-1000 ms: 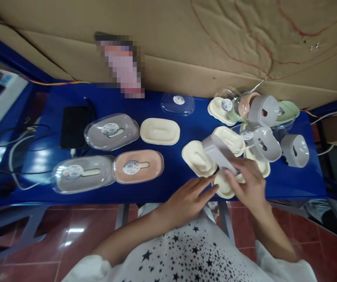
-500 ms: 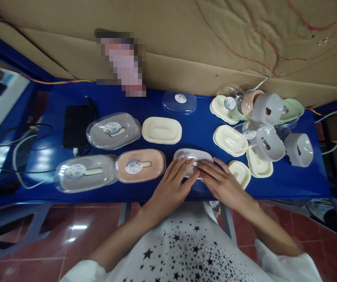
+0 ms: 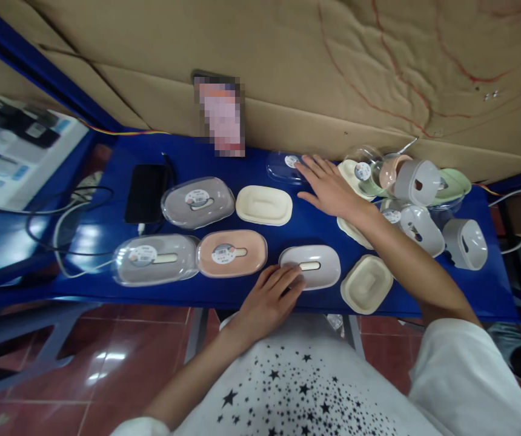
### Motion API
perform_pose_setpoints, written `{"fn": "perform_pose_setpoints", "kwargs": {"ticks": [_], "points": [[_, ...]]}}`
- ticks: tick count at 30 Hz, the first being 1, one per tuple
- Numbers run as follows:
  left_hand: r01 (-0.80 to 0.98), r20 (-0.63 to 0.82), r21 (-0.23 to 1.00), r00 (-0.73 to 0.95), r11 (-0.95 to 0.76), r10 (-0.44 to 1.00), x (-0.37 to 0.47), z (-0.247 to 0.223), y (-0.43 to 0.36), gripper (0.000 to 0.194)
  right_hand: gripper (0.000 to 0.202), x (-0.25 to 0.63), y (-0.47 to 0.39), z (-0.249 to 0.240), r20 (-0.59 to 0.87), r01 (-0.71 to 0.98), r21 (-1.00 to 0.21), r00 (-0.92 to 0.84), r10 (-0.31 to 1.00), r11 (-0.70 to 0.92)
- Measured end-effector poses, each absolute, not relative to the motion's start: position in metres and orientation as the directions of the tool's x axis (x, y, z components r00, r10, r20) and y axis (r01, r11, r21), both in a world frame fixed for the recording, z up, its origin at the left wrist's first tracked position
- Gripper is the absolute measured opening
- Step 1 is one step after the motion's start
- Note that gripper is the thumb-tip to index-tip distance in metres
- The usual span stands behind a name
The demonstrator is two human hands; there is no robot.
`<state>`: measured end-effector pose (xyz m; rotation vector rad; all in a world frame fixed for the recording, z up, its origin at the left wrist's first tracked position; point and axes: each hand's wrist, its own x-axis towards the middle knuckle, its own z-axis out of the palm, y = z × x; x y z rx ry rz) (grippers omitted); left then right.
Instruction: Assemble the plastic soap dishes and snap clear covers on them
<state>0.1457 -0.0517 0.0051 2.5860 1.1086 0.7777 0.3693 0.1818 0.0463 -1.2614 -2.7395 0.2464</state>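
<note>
In front of me lies a pale grey oval case (image 3: 321, 275), with a cream strip showing in its slot. The fingers of my left hand (image 3: 272, 297) rest flat on its left front edge. At the back, my right hand (image 3: 331, 184) is stretched out, its fingertips over the right end of a clear plastic cover (image 3: 283, 172) that bears a round white label. Whether they grip the cover I cannot tell. A cream oval tray (image 3: 264, 206) lies left of this hand. Another cream tray (image 3: 366, 284) lies right of the grey case.
Covered, labelled cases stand on the left: a peach one (image 3: 251, 251) and two grey ones (image 3: 181, 209). A black phone (image 3: 145, 194) with a cable lies farther left. Grey, peach and green parts, including a grey shell (image 3: 464, 245), crowd the right of the blue table (image 3: 224, 293).
My right hand has left the grey case and reached back to the clear cover. My left hand stays at the case, its fingers now nearer the left front edge.
</note>
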Motion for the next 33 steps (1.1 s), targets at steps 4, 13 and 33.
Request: {"fn": "perform_pose_setpoints", "kwargs": {"ticks": [4, 13, 33], "points": [[0.608, 0.396, 0.425, 0.542, -0.671, 0.742, 0.142, 0.003, -0.052, 0.03, 0.064, 0.369, 0.206, 0.022, 0.038, 0.779, -0.251, -0.585, 0.81, 0.575], [0.582, 0.451, 0.566, 0.375, -0.585, 0.81, 0.137, -0.014, -0.06, 0.032, 0.076, 0.407, 0.12, 0.075, 0.09, 0.638, -0.46, -0.659, 0.747, 0.618], [0.628, 0.476, 0.443, 0.44, -0.64, 0.761, 0.139, -0.009, -0.06, 0.043, 0.069, 0.41, 0.01, 0.042, 0.037, 0.536, -0.33, -0.815, 0.578, 0.777]]}}
